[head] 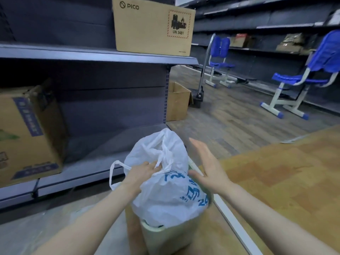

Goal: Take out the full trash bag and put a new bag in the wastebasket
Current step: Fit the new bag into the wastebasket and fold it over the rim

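Observation:
A full white trash bag [165, 192] with blue print bulges out of a pale wastebasket [165, 238] at the bottom centre. Its top is gathered and knotted, and one loose handle loops out to the left. My left hand [141, 173] grips the bag's neck by the knot from the left. My right hand [207, 168] is spread with straight fingers just to the right of the bag, apparently not touching it.
Grey metal shelving [92, 56] stands to the left with cardboard boxes [152, 26] on it. A wooden tabletop [276, 181] lies to the right. An open carton [178, 102], a hand truck and blue chairs [301, 78] stand farther along the aisle.

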Tool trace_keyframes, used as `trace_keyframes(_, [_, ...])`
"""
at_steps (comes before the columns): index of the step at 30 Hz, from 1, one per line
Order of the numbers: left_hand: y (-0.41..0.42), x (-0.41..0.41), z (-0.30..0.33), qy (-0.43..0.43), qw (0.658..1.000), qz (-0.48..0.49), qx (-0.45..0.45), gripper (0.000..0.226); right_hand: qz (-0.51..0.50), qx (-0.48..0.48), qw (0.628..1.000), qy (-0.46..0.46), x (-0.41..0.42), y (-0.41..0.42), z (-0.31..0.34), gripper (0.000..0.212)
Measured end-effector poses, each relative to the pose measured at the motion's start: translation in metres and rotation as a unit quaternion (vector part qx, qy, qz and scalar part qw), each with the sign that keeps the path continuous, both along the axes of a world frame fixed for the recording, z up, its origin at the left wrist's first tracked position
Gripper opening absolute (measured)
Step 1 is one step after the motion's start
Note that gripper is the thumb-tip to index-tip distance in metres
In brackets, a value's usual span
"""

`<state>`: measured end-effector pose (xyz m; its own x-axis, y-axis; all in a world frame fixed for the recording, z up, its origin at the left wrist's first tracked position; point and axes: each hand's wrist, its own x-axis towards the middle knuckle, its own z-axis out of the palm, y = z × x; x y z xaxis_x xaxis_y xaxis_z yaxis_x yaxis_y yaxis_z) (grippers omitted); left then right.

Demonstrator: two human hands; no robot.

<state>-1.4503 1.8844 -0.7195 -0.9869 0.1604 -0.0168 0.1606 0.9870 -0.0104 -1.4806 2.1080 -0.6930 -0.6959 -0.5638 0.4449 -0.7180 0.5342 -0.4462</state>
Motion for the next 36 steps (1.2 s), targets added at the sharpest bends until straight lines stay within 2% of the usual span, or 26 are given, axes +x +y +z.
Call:
trace_keyframes(2, [0.004, -0.001, 0.006, 0.008, 1.0, 0.003, 0.003, 0.041, 0.079, 0.121, 0.989, 0.033, 0.009, -0.012, -0.001, 0.104])
trace_keyframes(4, [0.005, 0.002, 0.01, 0.014, 1.0, -0.002, -0.008, 0.042, 0.112, 0.266, 0.955, 0.064, 0.019, -0.025, -0.02, 0.105])
trace_keyframes(7, [-0.004, 0.009, 0.002, 0.009, 1.0, -0.011, 0.001, 0.061, 0.044, 0.384, 0.92, 0.058, 0.026, -0.032, -0.045, 0.1])
trace_keyframes(11, [-0.018, 0.02, 0.002, -0.033, 0.995, -0.034, 0.085, 0.063, -0.02, 0.514, 0.858, 0.0, 0.019, -0.026, -0.046, 0.052])
trace_keyframes(13, [-0.019, 0.025, 0.002, -0.041, 0.991, -0.032, 0.126, 0.067, -0.004, 0.499, 0.864, -0.075, 0.013, -0.027, -0.045, 0.05])
trace_keyframes(15, [-0.022, 0.026, 0.002, -0.054, 0.984, -0.017, 0.168, 0.064, 0.005, 0.412, 0.894, -0.175, 0.012, -0.028, -0.036, 0.065])
trace_keyframes(16, [-0.024, 0.025, 0.001, -0.056, 0.979, -0.011, 0.196, 0.061, 0.01, 0.355, 0.916, -0.186, 0.011, -0.028, -0.029, 0.068])
trace_keyframes(18, [-0.028, 0.023, -0.001, -0.05, 0.964, 0.005, 0.26, 0.058, 0.016, 0.23, 0.969, -0.091, 0.009, -0.03, -0.015, 0.065])
trace_keyframes(20, [-0.031, 0.022, -0.002, -0.046, 0.941, 0.023, 0.334, 0.066, 0.032, 0.138, 0.99, -0.018, 0.012, -0.035, -0.007, 0.06])
trace_keyframes(21, [-0.031, 0.022, -0.002, -0.045, 0.928, 0.03, 0.37, 0.07, 0.047, 0.143, 0.988, -0.014, 0.016, -0.041, -0.005, 0.058])
trace_keyframes(23, [-0.03, 0.022, 0.001, -0.042, 0.908, 0.031, 0.415, 0.072, 0.073, 0.241, 0.968, -0.013, 0.023, -0.052, -0.009, 0.065])
trace_keyframes(25, [-0.03, 0.021, 0.003, -0.044, 0.903, 0.02, 0.426, 0.073, 0.084, 0.343, 0.936, 0.004, 0.028, -0.055, -0.017, 0.062])
trace_keyframes(26, [-0.032, 0.02, 0.003, -0.044, 0.905, 0.016, 0.422, 0.075, 0.085, 0.361, 0.929, 0.015, 0.027, -0.054, -0.019, 0.055])
trace_keyframes(28, [-0.037, 0.02, 0.003, -0.037, 0.907, 0.029, 0.418, 0.077, 0.083, 0.334, 0.938, 0.038, 0.024, -0.045, -0.02, 0.044])
trace_keyframes(32, [-0.048, 0.02, 0.009, 0.009, 0.893, 0.078, 0.443, 0.068, 0.032, 0.252, 0.959, 0.124, 0.013, -0.015, -0.009, 0.044])
trace_keyframes(34, [-0.054, 0.021, 0.011, 0.026, 0.902, 0.085, 0.422, 0.067, 0.015, 0.202, 0.96, 0.191, 0.011, 0.006, -0.004, 0.042])
trace_keyframes(36, [-0.058, 0.023, 0.012, 0.03, 0.927, 0.08, 0.365, 0.067, -0.005, 0.183, 0.958, 0.219, 0.01, 0.033, -0.005, 0.051])
